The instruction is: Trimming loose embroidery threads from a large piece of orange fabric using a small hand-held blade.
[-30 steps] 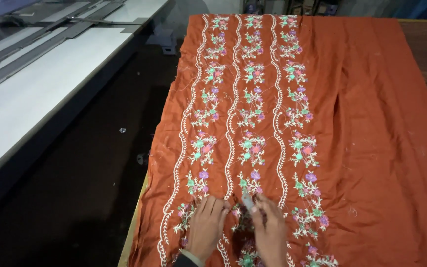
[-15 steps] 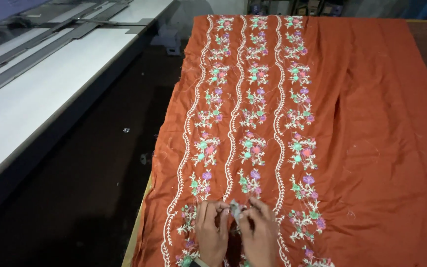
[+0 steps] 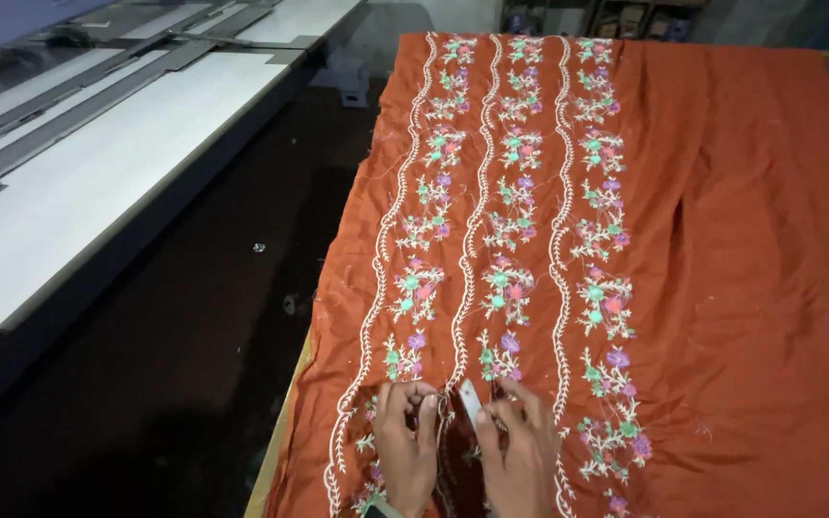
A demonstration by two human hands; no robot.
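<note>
We see an orange embroidered cloth spread over a desk. Compared with a second ago, both hands sit closer together on its near edge — work has tightened onto one spot. The left hand pinches the fabric; the right hand is closed on a small pale tool. A white machine bed lies left. No containers visible.
</note>
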